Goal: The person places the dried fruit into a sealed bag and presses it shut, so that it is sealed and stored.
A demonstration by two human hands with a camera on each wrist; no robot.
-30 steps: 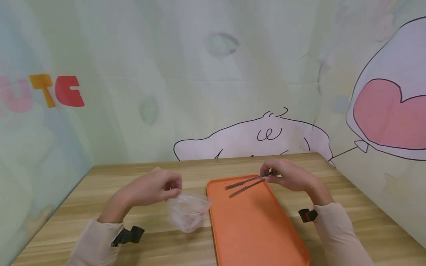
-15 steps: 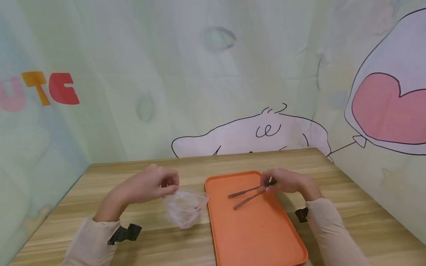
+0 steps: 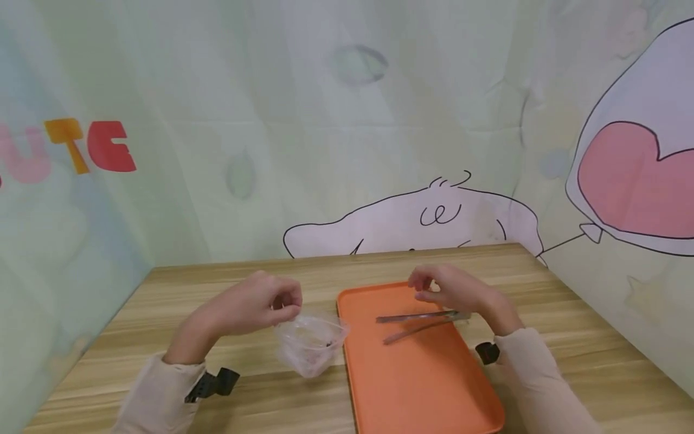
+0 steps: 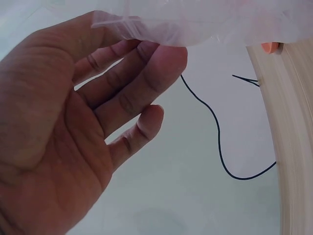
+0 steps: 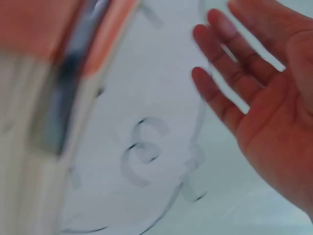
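My left hand (image 3: 253,304) pinches the rim of a thin, clear plastic bag (image 3: 310,349), which hangs open-mouthed left of the orange tray (image 3: 417,386). In the left wrist view, thumb and fingertips meet at the edge of the bag (image 4: 220,22). A small dark spot shows inside it. Metal tongs (image 3: 417,316) lie across the tray's far part, arms spread and tips leftward, their hinge end out past the right rim. Just above them is my right hand (image 3: 452,289), holding nothing, its fingers loosely bent. The right wrist view shows the tongs (image 5: 73,73) blurred, apart from the fingers.
The wooden table (image 3: 217,271) runs back to a printed cloth backdrop (image 3: 271,120) with a cartoon animal. More cloth hangs along the left and right sides. Each wrist wears a dark strap-on camera (image 3: 212,386) by the sleeve cuff.
My right hand carried the tongs lower over the tray, then let them go and lifted off. The left hand keeps its pinch on the bag, almost unmoved.
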